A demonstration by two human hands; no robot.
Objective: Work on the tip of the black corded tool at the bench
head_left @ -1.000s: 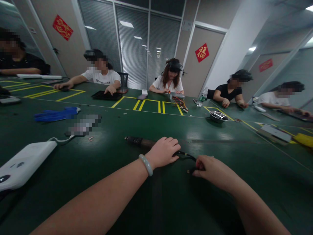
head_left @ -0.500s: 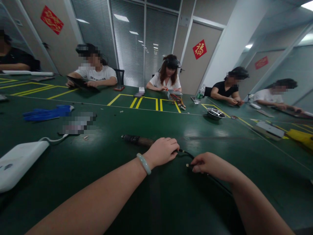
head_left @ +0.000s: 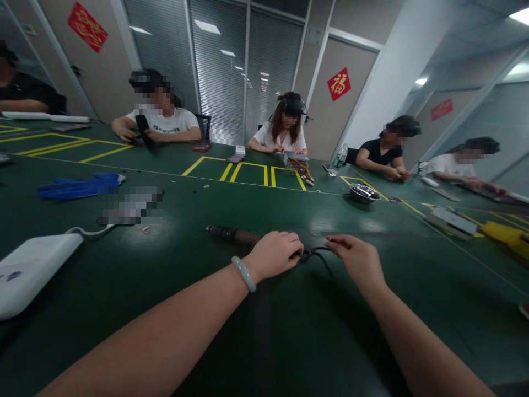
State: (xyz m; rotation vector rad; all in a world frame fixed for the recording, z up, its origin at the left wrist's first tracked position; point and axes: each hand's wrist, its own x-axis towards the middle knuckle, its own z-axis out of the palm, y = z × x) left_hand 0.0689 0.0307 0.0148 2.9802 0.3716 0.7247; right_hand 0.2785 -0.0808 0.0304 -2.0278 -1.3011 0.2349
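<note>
A dark cylindrical electric screwdriver (head_left: 235, 235) lies on the green table, its narrow tip pointing left. My left hand (head_left: 276, 253), with a pale bangle at the wrist, is wrapped over its rear end and hides that part. From beneath the fingers a thin black cable (head_left: 320, 259) comes out to the right and curves. My right hand (head_left: 357, 256) pinches a black stretch of cable between thumb and fingertips, close to the left hand. Whether a plug is within that pinch cannot be made out.
Left on the table (head_left: 231, 342) are a white power bank (head_left: 37, 270), a phone (head_left: 132, 207) and a blue glove (head_left: 78, 186). A metal bowl (head_left: 364, 193), a bottle (head_left: 339, 160) and a yellow item (head_left: 506, 236) lie right. Several people sit across, one by a box with wires (head_left: 301, 165).
My right hand has moved up from the table, away from me, with the cable, whose metal end showed before. My left hand has stayed on the screwdriver.
</note>
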